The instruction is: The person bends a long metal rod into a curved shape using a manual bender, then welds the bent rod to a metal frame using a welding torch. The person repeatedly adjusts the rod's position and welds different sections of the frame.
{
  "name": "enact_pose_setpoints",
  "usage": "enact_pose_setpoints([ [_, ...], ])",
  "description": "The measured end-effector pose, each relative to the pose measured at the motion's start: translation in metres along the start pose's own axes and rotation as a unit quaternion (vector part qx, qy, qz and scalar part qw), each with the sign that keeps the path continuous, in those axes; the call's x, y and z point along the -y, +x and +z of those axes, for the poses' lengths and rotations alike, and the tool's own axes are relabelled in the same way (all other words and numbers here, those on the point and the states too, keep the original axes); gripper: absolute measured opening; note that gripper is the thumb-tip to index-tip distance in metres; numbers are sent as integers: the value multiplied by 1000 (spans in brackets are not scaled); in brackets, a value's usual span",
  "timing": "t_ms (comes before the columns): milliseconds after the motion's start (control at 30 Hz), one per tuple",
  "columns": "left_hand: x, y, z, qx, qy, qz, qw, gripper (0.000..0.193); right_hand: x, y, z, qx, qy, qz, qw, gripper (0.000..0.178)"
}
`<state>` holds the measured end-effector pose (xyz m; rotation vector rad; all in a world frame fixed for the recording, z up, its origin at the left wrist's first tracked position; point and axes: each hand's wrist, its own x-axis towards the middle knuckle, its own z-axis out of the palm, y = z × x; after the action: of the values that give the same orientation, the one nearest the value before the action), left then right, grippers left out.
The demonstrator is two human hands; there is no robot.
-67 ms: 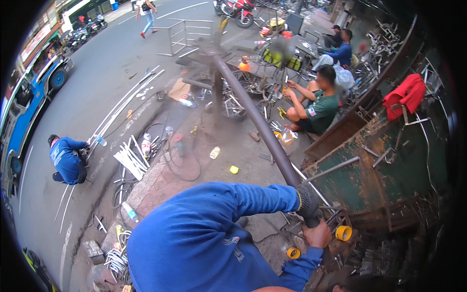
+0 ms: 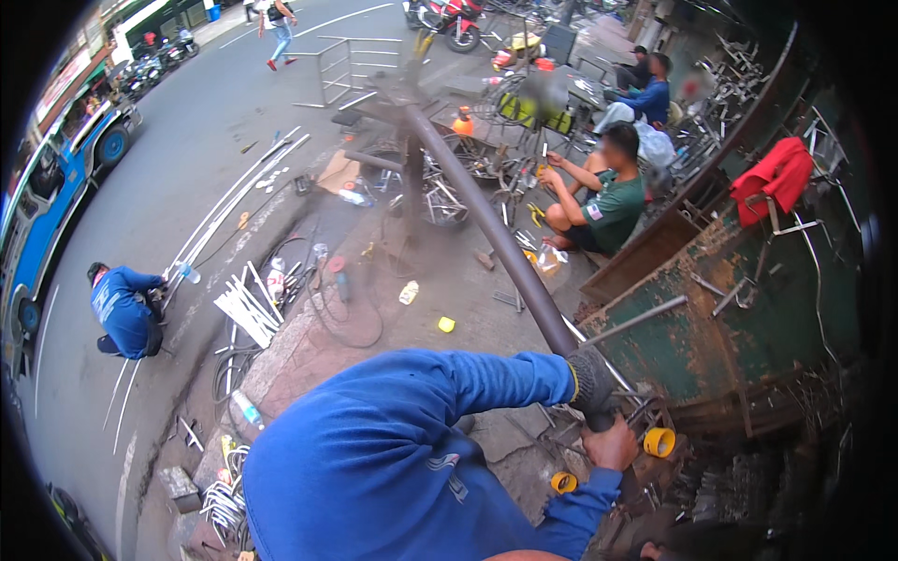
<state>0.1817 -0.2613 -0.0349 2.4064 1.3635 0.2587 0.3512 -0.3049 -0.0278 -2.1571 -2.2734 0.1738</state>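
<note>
A long, thick dark steel pipe [image 2: 496,224] slants from the upper middle down toward me. My left hand [image 2: 591,379], in a dark knit glove, is closed around its near end, with the blue sleeve reaching the wrist. Just below, my bare right hand [image 2: 613,443] has its fingers bent around the dark cylindrical end under the glove. Whether that piece is the pipe itself or a separate part I cannot make out. A yellow ring-shaped piece [image 2: 659,442] lies right beside the right hand, and a smaller yellow ring [image 2: 563,482] is below it to the left.
A thin metal tube [image 2: 636,320] juts out near the glove, before a rusty green metal panel [image 2: 683,360] with a red cloth [image 2: 773,179]. A person in green [image 2: 615,208] sits ahead; another in blue [image 2: 129,309] crouches left by white strips [image 2: 249,309]. Cables and bottles litter the ground.
The view has shifted a little, so the surroundings sit slightly further left. Both hands keep their hold in nearly the same place.
</note>
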Motion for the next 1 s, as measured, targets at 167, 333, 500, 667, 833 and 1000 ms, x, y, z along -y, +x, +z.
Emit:
enact_pose_setpoints([
  [167,-2,-12,1,-54,23,28,998,35,-5,-5,20,-83,-14,-11,996,61],
  [333,-6,-38,4,-85,67,65,992,36,7,-28,5,-71,-48,17,996,69],
  [500,-26,-121,7,-126,107,108,980,38,54,-122,-17,-48,-96,99,989,72],
  [667,-30,-260,2,-157,93,123,975,47,137,-266,-3,-143,-110,102,978,65],
  [833,-12,-363,10,-161,65,193,966,53,200,-370,20,-161,-86,103,978,61],
  [1000,-8,-345,0,-140,45,242,959,48,199,-346,9,-123,-55,113,984,64],
])
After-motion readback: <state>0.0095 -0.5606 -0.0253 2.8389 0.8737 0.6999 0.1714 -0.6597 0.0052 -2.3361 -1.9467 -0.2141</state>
